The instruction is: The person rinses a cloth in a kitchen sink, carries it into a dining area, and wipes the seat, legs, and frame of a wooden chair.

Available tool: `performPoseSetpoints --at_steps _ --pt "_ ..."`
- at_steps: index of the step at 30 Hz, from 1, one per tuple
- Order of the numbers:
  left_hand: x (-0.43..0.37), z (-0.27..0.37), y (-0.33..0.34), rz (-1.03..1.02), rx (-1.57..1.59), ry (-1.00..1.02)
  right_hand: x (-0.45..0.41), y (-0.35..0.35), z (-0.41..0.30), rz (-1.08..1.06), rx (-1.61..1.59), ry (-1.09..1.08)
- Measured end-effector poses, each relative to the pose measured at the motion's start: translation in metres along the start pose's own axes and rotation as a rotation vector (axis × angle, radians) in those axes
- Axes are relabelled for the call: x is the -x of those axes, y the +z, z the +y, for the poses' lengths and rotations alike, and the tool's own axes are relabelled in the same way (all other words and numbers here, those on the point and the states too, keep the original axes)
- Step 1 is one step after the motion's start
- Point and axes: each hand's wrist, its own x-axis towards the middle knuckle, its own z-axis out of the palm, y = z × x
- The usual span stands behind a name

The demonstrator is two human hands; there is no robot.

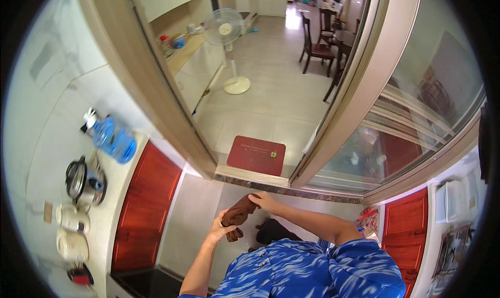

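Note:
A crumpled brown cloth [240, 212] is stretched between my two hands, in front of my blue patterned shirt. My left hand [221, 227] grips its lower left end, thumb across the fabric, and a loose fold hangs below the fingers. At the cloth's upper right end, my right hand [262, 201] pinches the edge. What kind of cloth item it is, I cannot tell.
A red doormat [256, 155] lies beyond the sliding door's threshold, with a standing fan [236, 85] and wooden chairs [321, 51] farther off. The left counter holds a blue water jug [114, 139], a pressure cooker [86, 184] and kettles [73, 219]. Red cabinets flank me.

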Motion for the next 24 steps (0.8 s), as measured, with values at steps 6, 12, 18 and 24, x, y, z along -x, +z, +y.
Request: performPoseSetpoints --at_steps 6,12,18,24 --pt "-0.15 0.056 0.0 -0.465 -0.196 -0.244 -0.09 -0.074 -0.02 0.349 -0.251 -0.037" --pt "-0.282 0.1 0.012 -0.498 -0.326 0.059 -0.171 -0.126 -0.067 0.354 -0.183 0.002" --pt "-0.406 0.134 0.021 -0.439 -0.265 -0.026 -0.234 -0.198 -0.099 0.295 -0.784 0.072" --pt "-0.545 0.168 0.025 -0.566 -0.132 0.129 -0.285 -0.274 -0.136 0.319 -0.806 0.075"
